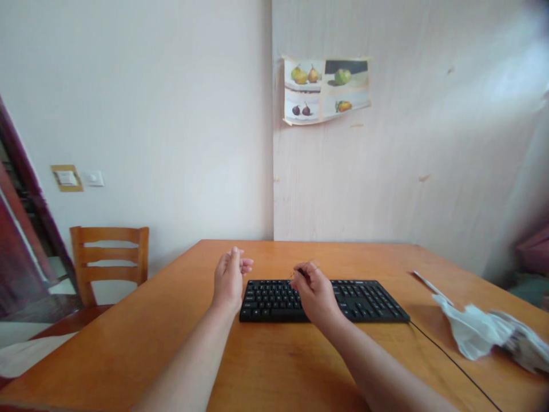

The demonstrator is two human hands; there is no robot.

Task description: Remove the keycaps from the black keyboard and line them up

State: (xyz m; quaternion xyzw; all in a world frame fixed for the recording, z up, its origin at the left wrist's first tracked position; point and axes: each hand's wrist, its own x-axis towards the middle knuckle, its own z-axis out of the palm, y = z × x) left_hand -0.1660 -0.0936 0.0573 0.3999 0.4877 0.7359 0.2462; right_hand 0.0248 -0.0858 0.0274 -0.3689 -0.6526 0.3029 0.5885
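A black keyboard lies on the wooden table in front of me. Over its middle, my right hand is closed, thumb against fingers, around a small dark object. Thin wire-like ends stick out from it to the left; its exact kind is too small to make out. My left hand is held just left of the keyboard's left end, thumb up and fingers loosely bent toward the right. Nothing shows in it, though its palm is partly hidden.
The keyboard's cable runs toward the table's front right. A crumpled white plastic bag and a thin white stick-like thing lie on the right of the table. A wooden chair stands at the left.
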